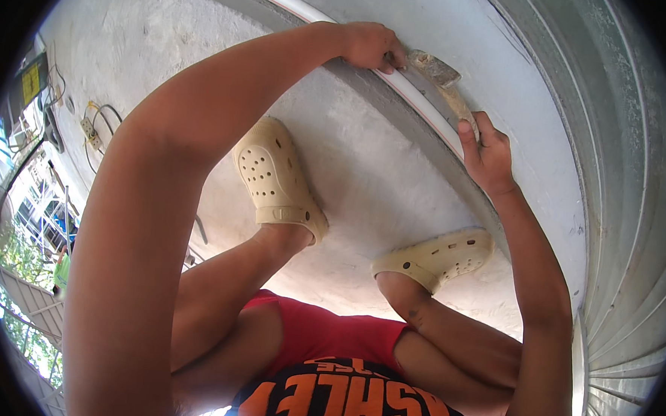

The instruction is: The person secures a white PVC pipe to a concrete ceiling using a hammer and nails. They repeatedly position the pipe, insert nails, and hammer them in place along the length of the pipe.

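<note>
My left hand (371, 46) is closed on a long white pipe (414, 98) that lies along a narrow grey step edge (341, 86). My right hand (486, 152) is wrapped round the worn wooden handle of a hammer (452, 94); its dull, dirty head (433, 68) points up toward my left hand, just beside the pipe on the far side.
My two feet in cream clogs (271, 171) rest on the concrete floor (168, 41). A pale wall face (535, 83) and corrugated metal sheet (635, 186) curve along the right. At the far left are cables, a socket box (90, 131), a yellow-labelled dark item (31, 81) and railings with greenery.
</note>
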A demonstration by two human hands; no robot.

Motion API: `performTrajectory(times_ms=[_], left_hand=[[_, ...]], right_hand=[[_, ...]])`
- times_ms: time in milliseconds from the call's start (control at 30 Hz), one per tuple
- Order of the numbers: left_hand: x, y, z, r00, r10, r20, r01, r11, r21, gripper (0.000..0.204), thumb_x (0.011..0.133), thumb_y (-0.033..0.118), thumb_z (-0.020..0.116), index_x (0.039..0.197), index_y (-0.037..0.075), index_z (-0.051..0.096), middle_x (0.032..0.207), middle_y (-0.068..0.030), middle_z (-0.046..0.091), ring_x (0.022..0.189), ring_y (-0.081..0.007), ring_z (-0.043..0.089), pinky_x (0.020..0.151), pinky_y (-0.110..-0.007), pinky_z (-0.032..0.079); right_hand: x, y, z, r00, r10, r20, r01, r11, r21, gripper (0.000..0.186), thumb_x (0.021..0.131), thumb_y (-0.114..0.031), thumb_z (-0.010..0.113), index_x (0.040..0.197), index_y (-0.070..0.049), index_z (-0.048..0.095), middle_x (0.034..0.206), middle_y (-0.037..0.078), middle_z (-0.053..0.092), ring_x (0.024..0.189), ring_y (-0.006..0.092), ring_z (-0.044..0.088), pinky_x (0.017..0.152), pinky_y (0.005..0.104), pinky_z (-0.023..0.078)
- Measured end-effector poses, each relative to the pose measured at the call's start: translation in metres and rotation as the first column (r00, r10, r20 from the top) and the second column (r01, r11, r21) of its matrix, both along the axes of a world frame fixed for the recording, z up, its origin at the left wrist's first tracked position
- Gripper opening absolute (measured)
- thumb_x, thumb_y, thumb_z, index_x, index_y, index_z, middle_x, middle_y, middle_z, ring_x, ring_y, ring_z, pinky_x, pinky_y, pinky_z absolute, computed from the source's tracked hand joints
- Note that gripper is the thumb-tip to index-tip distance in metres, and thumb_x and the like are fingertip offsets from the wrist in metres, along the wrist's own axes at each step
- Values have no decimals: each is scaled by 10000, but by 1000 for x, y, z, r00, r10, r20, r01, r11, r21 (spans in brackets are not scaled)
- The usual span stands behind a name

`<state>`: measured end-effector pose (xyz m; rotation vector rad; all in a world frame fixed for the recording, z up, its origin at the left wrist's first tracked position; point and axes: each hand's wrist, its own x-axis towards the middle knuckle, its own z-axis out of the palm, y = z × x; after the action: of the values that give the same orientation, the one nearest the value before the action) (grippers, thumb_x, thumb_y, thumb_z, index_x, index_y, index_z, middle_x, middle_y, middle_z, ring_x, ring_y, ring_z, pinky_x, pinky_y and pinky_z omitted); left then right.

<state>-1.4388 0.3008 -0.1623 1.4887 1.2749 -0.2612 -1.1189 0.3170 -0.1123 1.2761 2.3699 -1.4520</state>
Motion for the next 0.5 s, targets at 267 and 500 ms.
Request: performTrajectory(times_ms=[267, 500], left_hand=[[-7, -9, -9, 999, -36, 6, 35, 994, 108, 315, 925, 264, 728, 1227, 181, 751, 1214, -76, 736, 1164, -279, 663, 1025, -404, 498], [-2, -4, -14, 997, -37, -63, 40, 998, 46, 303, 913, 254, 736, 1209, 196, 768, 1219, -84, 734, 1158, -285, 666, 1023, -397, 501]], right_hand=[[-5, -3, -12, 992, 26, 123, -24, 1000, -16, 523, 1023, -528, 583, 1105, -11, 596, 614, 201, 597, 598, 391, 645, 583, 439, 515], [-3, -6, -8, 1000, -8, -22, 8, 1000, 12, 554, 1032, -552, 548, 1147, -13, 610, 633, 203, 618, 633, 400, 664, 600, 439, 524]])
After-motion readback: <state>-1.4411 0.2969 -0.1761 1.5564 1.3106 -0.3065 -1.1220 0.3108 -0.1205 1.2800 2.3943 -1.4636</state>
